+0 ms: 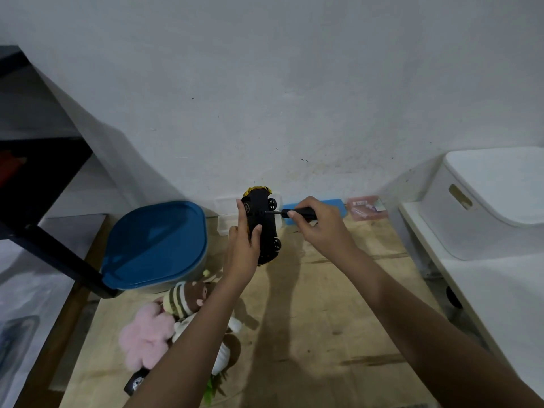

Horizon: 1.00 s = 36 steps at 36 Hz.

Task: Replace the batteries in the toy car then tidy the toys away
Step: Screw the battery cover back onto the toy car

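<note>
My left hand (243, 245) grips a toy car (263, 223) held up on end, its black underside and wheels turned toward my right hand. The car's yellow body shows only at the top edge. My right hand (316, 223) is closed around a small black screwdriver (294, 213) whose thin tip touches the car's underside near the upper wheels. Both hands are raised above the wooden floor board (309, 319), close to the wall.
A grey bin with a blue lid (154, 242) stands at left, with plush toys (176, 313) in front of it. A clear box (226, 216), a blue case (332, 207) and a pink packet (365, 207) lie along the wall. A white storage box (485, 201) sits on a white unit at right.
</note>
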Each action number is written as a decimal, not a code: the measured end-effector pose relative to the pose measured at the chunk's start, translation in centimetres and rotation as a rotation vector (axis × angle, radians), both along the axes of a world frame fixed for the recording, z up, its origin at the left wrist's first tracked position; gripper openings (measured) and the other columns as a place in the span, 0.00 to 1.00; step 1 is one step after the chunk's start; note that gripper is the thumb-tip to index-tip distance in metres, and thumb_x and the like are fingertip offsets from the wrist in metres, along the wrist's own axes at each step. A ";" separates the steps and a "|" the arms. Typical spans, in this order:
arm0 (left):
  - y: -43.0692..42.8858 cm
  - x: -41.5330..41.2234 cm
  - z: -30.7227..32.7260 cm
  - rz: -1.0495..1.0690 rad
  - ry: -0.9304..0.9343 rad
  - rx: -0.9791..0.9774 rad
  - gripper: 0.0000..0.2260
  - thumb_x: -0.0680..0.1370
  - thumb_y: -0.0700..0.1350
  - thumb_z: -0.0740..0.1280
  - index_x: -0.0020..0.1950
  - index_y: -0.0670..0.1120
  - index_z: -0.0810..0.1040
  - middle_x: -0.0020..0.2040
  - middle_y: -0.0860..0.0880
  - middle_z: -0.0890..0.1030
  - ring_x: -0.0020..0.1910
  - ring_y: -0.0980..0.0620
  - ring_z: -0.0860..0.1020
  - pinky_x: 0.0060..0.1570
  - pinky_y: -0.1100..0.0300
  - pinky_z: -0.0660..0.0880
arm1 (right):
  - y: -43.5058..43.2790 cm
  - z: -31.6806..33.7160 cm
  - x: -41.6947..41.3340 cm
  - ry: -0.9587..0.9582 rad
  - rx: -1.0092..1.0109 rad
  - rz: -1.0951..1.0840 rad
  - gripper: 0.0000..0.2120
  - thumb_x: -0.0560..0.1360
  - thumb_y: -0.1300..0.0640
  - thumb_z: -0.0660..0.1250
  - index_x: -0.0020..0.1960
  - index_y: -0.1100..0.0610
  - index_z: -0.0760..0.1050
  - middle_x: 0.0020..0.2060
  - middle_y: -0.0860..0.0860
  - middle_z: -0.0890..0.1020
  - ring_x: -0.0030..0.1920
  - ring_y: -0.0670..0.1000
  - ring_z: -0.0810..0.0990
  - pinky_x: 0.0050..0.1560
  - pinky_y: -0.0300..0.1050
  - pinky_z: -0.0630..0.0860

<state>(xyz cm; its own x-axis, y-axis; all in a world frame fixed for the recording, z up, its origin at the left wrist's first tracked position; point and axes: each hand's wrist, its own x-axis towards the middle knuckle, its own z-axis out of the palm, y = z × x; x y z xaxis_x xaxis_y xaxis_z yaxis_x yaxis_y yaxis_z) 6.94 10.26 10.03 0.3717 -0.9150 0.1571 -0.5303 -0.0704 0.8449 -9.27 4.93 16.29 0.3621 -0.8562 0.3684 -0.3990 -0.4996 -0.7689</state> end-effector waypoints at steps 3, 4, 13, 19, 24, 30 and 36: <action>0.1 0.1 -0.1 0.005 -0.014 -0.007 0.29 0.82 0.54 0.54 0.71 0.70 0.35 0.60 0.44 0.73 0.51 0.47 0.76 0.54 0.48 0.75 | -0.1 0.2 0.0 -0.028 0.004 0.018 0.06 0.75 0.59 0.66 0.47 0.59 0.70 0.42 0.49 0.74 0.42 0.46 0.76 0.44 0.33 0.74; 0.1 0.0 -0.1 0.004 -0.020 -0.009 0.29 0.82 0.54 0.54 0.71 0.70 0.35 0.61 0.44 0.72 0.52 0.48 0.75 0.53 0.49 0.75 | -0.2 0.3 -0.1 -0.049 0.043 0.017 0.07 0.75 0.59 0.67 0.47 0.57 0.68 0.42 0.47 0.74 0.42 0.48 0.79 0.45 0.36 0.77; 0.1 -0.5 -0.3 -0.032 -0.071 -0.003 0.29 0.82 0.55 0.53 0.70 0.70 0.34 0.60 0.44 0.73 0.49 0.48 0.76 0.49 0.49 0.76 | -0.6 1.3 -0.2 0.128 -0.114 0.070 0.06 0.75 0.62 0.65 0.50 0.62 0.69 0.46 0.49 0.69 0.42 0.39 0.71 0.38 0.31 0.71; -0.1 -0.7 0.1 -0.022 -0.009 -0.029 0.28 0.82 0.55 0.53 0.72 0.69 0.36 0.63 0.44 0.72 0.52 0.49 0.75 0.52 0.52 0.74 | -0.6 2.1 -0.3 0.155 -0.055 0.002 0.10 0.77 0.54 0.63 0.48 0.61 0.67 0.39 0.51 0.74 0.37 0.49 0.73 0.37 0.43 0.70; -0.3 -0.8 0.8 -0.028 -0.009 -0.045 0.29 0.82 0.55 0.53 0.73 0.67 0.36 0.66 0.45 0.69 0.52 0.53 0.72 0.51 0.56 0.71 | -1.1 2.6 -0.3 0.101 -0.012 0.008 0.08 0.74 0.60 0.67 0.46 0.59 0.67 0.42 0.54 0.76 0.40 0.51 0.77 0.38 0.43 0.73; -0.5 -0.4 0.7 -0.013 0.015 -0.061 0.28 0.81 0.57 0.53 0.69 0.73 0.35 0.64 0.45 0.71 0.51 0.48 0.77 0.53 0.44 0.76 | -1.1 2.8 -0.1 0.131 -0.053 -0.007 0.08 0.75 0.57 0.65 0.50 0.61 0.70 0.46 0.53 0.75 0.42 0.48 0.73 0.40 0.31 0.69; -0.5 -0.6 0.9 -0.013 -0.012 -0.050 0.29 0.81 0.56 0.53 0.70 0.72 0.35 0.65 0.45 0.71 0.53 0.47 0.76 0.53 0.48 0.76 | -0.9 3.3 0.2 0.130 -0.035 -0.042 0.12 0.77 0.52 0.62 0.45 0.61 0.68 0.34 0.55 0.77 0.35 0.54 0.76 0.36 0.49 0.73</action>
<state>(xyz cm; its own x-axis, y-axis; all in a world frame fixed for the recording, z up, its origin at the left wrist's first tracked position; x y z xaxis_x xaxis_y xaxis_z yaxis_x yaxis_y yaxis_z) 6.37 9.78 10.97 0.3573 -0.9108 0.2069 -0.5409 -0.0211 0.8408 -9.03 4.05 19.54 0.3726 -0.8592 0.3507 -0.5154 -0.5058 -0.6918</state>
